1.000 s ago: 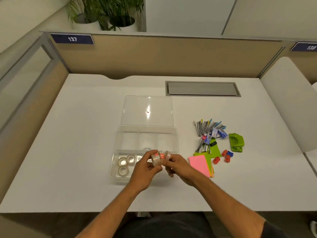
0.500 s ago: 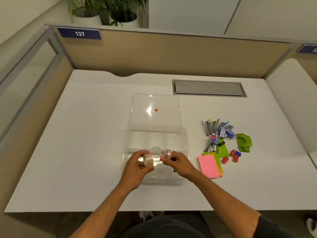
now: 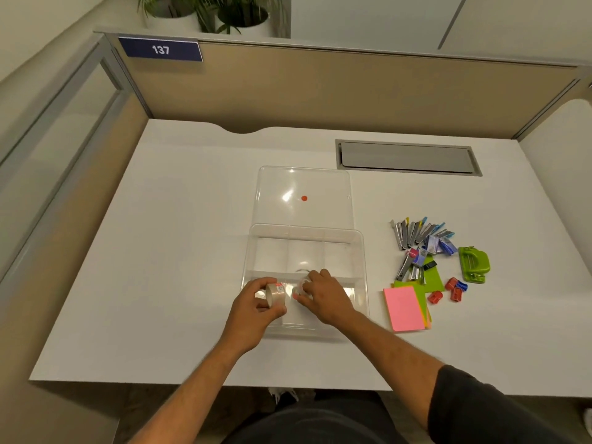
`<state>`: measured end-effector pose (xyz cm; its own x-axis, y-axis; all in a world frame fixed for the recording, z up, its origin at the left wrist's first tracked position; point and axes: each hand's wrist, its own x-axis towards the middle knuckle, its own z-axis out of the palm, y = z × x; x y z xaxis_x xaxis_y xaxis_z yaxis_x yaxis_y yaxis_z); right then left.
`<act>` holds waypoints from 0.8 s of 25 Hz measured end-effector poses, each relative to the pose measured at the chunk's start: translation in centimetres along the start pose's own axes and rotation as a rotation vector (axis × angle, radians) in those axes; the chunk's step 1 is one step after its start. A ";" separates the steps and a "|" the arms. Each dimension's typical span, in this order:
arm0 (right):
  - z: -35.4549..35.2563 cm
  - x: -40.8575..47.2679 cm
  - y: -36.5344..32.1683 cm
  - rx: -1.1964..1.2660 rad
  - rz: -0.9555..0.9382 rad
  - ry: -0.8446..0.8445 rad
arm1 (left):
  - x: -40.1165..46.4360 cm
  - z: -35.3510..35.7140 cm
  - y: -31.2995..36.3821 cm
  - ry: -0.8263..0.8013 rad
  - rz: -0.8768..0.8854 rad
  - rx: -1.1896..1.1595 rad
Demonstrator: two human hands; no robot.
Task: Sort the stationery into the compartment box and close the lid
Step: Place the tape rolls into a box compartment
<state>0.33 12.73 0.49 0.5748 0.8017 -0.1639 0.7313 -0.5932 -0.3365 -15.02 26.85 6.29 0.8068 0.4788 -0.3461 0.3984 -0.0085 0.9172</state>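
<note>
Left hand point(image 3: 256, 307) grips a tape roll point(image 3: 276, 294) over the box point(image 3: 358, 238) front row, held edge-on, likely to drop it in beside the others. Right hand point(image 3: 323, 296) fingers curl round a second roll point(image 3: 301, 287), mostly hidden. Lid point(image 3: 304, 193) lies open at 12 o'clock; remaining stationery point(image 3: 426, 261) on the desk point(image 3: 160, 251) at 3 o'clock.

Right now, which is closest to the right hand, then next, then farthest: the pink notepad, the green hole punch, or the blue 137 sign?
Measured from the right hand:
1. Pink notepad, on the table just to its right.
2. Green hole punch, farther right, past the notepad.
3. Blue 137 sign, up on the divider at the far left.
</note>
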 end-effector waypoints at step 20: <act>0.1 0.7 -1.0 -0.223 -0.062 -0.030 | -0.1 -0.8 0.0 0.031 -0.007 0.025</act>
<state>-0.08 13.88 0.65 0.5172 0.8372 -0.1778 0.8300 -0.5413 -0.1346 -15.42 27.49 6.49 0.7905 0.5056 -0.3458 0.4149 -0.0266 0.9095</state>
